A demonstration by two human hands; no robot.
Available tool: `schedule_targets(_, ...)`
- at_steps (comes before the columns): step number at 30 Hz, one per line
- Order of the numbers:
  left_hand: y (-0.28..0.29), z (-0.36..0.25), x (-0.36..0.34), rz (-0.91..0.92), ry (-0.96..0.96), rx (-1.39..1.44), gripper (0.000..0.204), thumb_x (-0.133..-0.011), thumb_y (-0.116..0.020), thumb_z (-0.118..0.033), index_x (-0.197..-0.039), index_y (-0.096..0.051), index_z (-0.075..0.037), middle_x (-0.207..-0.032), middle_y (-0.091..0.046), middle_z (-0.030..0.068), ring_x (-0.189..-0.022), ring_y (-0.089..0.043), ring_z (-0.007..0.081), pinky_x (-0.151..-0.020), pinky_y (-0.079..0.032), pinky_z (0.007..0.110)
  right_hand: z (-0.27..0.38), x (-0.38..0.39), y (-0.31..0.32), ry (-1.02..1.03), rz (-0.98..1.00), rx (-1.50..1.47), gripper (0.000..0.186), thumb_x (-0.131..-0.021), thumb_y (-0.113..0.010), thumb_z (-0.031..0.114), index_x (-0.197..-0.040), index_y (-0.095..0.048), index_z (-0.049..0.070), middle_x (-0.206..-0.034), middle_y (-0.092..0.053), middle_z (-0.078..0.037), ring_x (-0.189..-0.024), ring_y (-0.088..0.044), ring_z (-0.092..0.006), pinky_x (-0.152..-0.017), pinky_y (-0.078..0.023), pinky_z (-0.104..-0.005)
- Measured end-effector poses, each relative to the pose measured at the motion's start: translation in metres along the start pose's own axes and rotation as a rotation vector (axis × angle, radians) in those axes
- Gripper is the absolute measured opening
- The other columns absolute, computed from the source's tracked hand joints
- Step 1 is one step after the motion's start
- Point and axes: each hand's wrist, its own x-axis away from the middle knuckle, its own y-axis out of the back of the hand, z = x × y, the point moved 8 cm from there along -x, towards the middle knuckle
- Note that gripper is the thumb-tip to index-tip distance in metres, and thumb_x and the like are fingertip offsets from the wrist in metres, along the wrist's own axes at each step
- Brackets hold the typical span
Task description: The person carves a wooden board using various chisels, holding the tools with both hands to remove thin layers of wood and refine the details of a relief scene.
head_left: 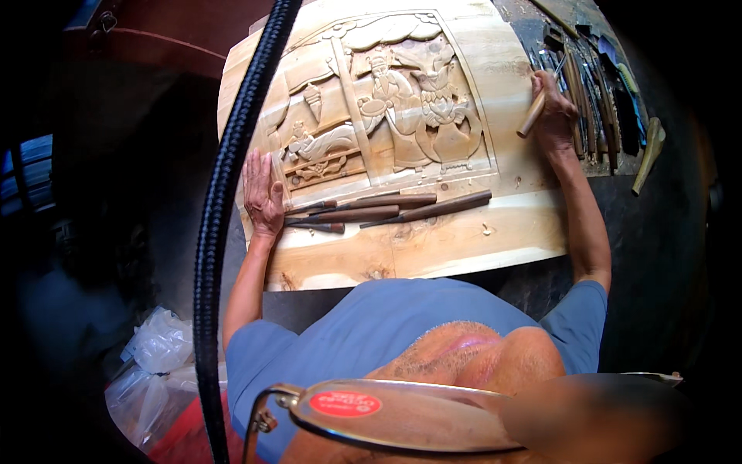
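Note:
A pale wooden panel (524,205) with carved figures in relief (398,116) spans the bench. My left hand (261,197) lies flat on the panel's left side, fingers stretched out, beside several dark-handled chisels (425,209) strewn along the lower part of the carving. At the panel's right edge, my right hand (554,116) grips a chisel with a light wooden handle (530,117), its metal end pointing up toward a group of carving tools.
Several carving tools (587,108) lie on a dark surface at the right, with a wooden mallet (647,155) at its edge. A black braided cable (236,155) crosses the view at left. Clear plastic bags (158,348) sit at lower left. A reddish-brown surface (154,23) is at upper left.

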Motion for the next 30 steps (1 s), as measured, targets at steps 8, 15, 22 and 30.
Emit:
schedule_targets(8,0.002,-0.002,-0.002,0.033,0.041,0.039,0.072,-0.115,-0.039,-0.058,-0.158,-0.057,-0.002,-0.169,-0.047,0.0227,-0.161,-0.038,0.0399,-0.134,-0.024,0.052,-0.173,0.164,0.197,-0.38,-0.567,-0.231,0.046,-0.116,-0.056,0.034,-0.128,-0.061,-0.01,-0.115,-0.076,-0.028,-0.102,-0.078,-0.0342,-0.092,-0.067,-0.0462)
schedule_targets(15,-0.02,-0.004,0.006,0.002,0.111,0.131,0.068,-0.116,-0.04,-0.055,-0.158,-0.059,-0.005,-0.169,-0.049,0.0204,-0.16,-0.04,0.0383,-0.134,-0.025,0.051,-0.224,0.631,0.136,-1.31,-0.194,-0.356,0.032,-0.107,-0.061,0.025,-0.087,-0.068,0.001,-0.091,-0.078,-0.016,-0.073,-0.076,-0.0281,-0.067,-0.064,-0.0407)
schedule_targets(22,0.006,0.0,-0.005,0.057,0.091,0.03,0.065,-0.116,-0.041,-0.051,-0.156,-0.06,-0.004,-0.168,-0.05,0.0211,-0.16,-0.04,0.0388,-0.133,-0.026,0.049,-0.008,0.733,0.008,-1.679,0.706,-0.392,0.036,-0.107,-0.064,0.033,-0.091,-0.073,0.003,-0.096,-0.081,-0.017,-0.077,-0.078,-0.027,-0.071,-0.063,-0.0413)
schedule_targets(30,0.002,0.006,-0.002,0.067,0.111,-0.06,0.062,-0.116,-0.045,-0.047,-0.154,-0.062,-0.002,-0.169,-0.049,0.0222,-0.16,-0.041,0.0399,-0.132,-0.027,0.048,-0.017,0.722,0.027,-1.704,0.749,-0.41,0.037,-0.107,-0.065,0.036,-0.091,-0.074,0.003,-0.095,-0.081,-0.016,-0.079,-0.077,-0.026,-0.073,-0.063,-0.0409)
